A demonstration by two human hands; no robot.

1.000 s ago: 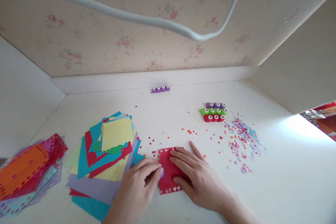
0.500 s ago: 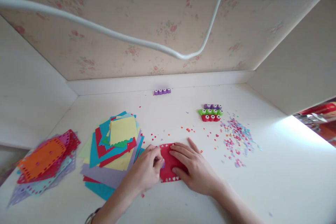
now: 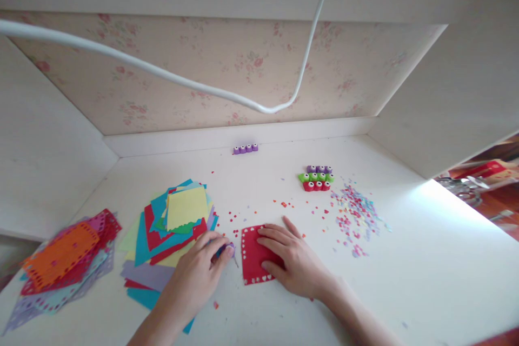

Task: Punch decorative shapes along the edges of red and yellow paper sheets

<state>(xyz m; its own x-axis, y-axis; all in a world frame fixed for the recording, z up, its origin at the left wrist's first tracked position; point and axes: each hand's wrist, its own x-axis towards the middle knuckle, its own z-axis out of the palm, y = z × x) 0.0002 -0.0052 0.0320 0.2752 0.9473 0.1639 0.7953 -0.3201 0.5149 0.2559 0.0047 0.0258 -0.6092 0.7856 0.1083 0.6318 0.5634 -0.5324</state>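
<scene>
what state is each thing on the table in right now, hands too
left hand: closed around a small punch
purple punch: held, off the red sheet's left edge
right hand: open, flat on the red sheet
red sheet: flat, partly punched along its left edge
orange sheet: punched around its edges
coloured paper pile: loosely stacked, fanned out
confetti: scattered loose

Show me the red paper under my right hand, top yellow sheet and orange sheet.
Red paper point(image 3: 254, 255), head view: its uncovered part.
Top yellow sheet point(image 3: 187, 209), head view: its middle.
Orange sheet point(image 3: 59, 259), head view: near its middle.
</scene>
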